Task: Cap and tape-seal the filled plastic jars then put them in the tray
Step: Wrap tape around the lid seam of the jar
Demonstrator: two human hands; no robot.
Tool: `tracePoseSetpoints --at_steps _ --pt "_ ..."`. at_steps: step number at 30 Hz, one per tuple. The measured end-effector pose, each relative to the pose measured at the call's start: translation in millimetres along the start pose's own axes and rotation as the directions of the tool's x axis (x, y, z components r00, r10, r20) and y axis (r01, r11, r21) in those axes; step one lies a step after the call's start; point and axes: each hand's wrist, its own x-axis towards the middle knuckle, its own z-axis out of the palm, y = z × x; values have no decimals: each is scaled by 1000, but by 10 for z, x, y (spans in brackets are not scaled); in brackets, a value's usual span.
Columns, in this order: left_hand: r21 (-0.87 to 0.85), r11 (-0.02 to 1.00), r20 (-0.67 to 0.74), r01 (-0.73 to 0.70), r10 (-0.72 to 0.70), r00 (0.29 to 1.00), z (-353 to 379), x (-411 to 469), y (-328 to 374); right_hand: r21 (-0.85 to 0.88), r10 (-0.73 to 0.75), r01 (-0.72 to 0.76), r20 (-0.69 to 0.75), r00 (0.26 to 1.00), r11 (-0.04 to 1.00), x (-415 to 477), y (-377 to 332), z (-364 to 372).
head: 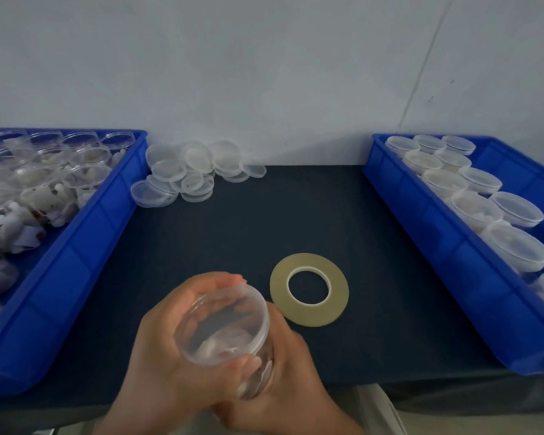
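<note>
Jar [223, 324] is gripped in curled fingers [230, 280] of left hand [164, 334] at its rim and right hand [291, 375] lower down; tape roll [309, 315] is laid flat just right of them, nearer the right hand.

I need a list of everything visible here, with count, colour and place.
Left blue plastic tray: one, blue, table's left.
Open filled jars: several, clear, inside it.
Loose round plastic lids: pile, clear, back, beside left tray.
Flat tape roll: one, yellowish, middle.
Right blue plastic tray: one, blue, table's right.
Capped jars: about a dozen, clear, inside it.
Dark table cover: one, underneath.
Held clear plastic jar: one, front, in both hands.
Left hand: grips its upper end.
Right hand: grips its body.
</note>
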Motion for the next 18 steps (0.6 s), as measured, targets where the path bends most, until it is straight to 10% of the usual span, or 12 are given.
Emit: tracePoseSetpoints --at_steps 5,9,18 --pt "63 995 136 82 -90 987 -109 81 -81 -100 -41 45 43 998 994 63 165 -68" --pt "299 944 -36 140 -136 990 -37 32 -93 -509 -178 107 -91 980 854 88 186 28" --pt "126 988 -52 90 -84 995 -58 49 -346 -193 -109 108 5 994 975 234 194 14"
